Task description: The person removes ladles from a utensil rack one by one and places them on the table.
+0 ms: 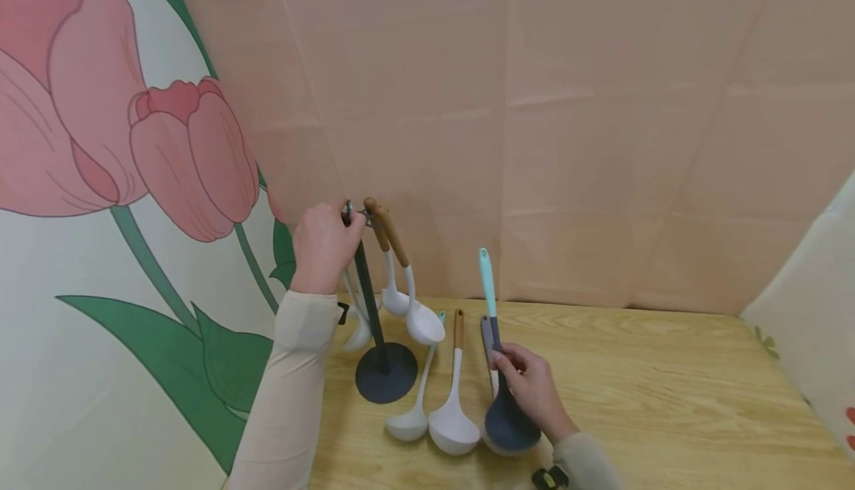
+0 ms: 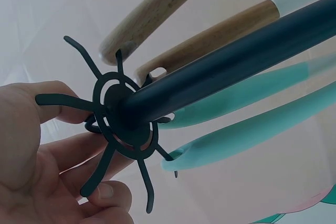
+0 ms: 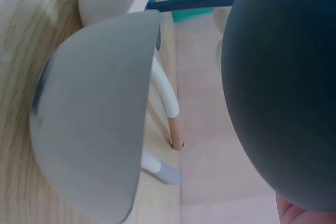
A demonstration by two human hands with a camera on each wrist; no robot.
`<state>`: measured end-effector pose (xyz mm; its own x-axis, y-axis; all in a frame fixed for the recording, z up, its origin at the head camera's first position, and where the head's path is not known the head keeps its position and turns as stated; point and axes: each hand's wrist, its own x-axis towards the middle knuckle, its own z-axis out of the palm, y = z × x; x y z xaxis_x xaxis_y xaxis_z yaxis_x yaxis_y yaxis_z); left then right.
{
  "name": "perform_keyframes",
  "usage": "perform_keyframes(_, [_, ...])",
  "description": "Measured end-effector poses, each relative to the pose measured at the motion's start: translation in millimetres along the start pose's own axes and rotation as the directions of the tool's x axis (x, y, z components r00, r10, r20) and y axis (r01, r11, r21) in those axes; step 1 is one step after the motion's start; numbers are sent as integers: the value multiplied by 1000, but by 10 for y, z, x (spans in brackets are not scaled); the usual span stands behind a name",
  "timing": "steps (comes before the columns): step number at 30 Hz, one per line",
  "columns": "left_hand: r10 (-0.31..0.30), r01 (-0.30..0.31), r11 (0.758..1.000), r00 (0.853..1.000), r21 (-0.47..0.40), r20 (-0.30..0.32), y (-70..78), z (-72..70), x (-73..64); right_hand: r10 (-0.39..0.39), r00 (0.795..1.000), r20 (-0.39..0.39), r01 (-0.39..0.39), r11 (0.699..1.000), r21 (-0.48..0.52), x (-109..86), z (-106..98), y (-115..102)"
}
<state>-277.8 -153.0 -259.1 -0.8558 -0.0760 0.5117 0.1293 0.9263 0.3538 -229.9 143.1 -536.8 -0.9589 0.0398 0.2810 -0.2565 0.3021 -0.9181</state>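
My left hand [image 1: 323, 249] grips the top of a dark utensil stand [image 1: 369, 293], its fingers around the hook wheel [image 2: 144, 150]. Two white ladles with wooden handles [image 1: 392, 234] hang from the hooks; two turquoise handles [image 2: 241, 124] hang beside them. My right hand [image 1: 531, 382] pinches a dark blue ladle [image 1: 510, 423] by its lower handle, which ends in turquoise. Its bowl stays raised beside a pale ladle bowl [image 3: 94, 119] on the table. That ladle's grey handle [image 1: 486, 327] shows behind the dark one.
On the wood-grain table [image 1: 668, 393] lie a white ladle with a wooden handle [image 1: 454, 430] and a smaller pale ladle [image 1: 407, 425], left of the dark one. The round base [image 1: 386, 379] stands behind them. A pink cloth [image 1: 601, 178] hangs behind; a tulip-printed wall [image 1: 167, 282] is left.
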Motion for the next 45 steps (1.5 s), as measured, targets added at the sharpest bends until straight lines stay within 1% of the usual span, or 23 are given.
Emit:
perform_keyframes(4, [-2, 2, 1000, 1000, -1, -4, -6, 3, -1, 14, 1000, -4, -14, 1000, 10, -4, -37, 43])
perform_keyframes(10, [7, -7, 1000, 1000, -2, -9, -9, 7, 5, 56, 998, -9, -56, 998, 9, -5, -89, 126])
perform_keyframes(15, [8, -8, 1000, 1000, -4, -7, 1, -5, 3, 88, 996, -11, -89, 995, -50, -7, -168, 211])
perform_keyframes(19, [7, -7, 1000, 1000, -7, -7, 7, -15, -1, 88, 996, -4, -88, 991, -97, -8, -245, 270])
perform_keyframes(22, [7, -7, 1000, 1000, -9, -9, 6, -20, -2, 91, 996, -4, -91, 990, -111, -3, -297, 310])
perform_keyframes(28, [10, -10, 1000, 1000, -6, -2, 2, -14, 3, 144, 990, -8, -143, 979, -146, 8, -378, 398])
perform_keyframes(31, [10, -10, 1000, 1000, -3, 4, 2, -11, 2, 167, 986, 3, -165, 973, -163, 10, -411, 436])
perform_keyframes(36, [9, -9, 1000, 1000, 4, 1, 1, -18, -1, 190, 981, 24, -181, 962, -205, 15, -458, 488])
perform_keyframes(40, [14, -14, 1000, 1000, 6, 4, 1, -14, 2, 203, 979, 26, -190, 950, -248, 11, -495, 522])
perform_keyframes(45, [14, -14, 1000, 1000, 10, 2, 2, -7, 0, 243, 969, 41, -222, 934, -280, 21, -516, 568])
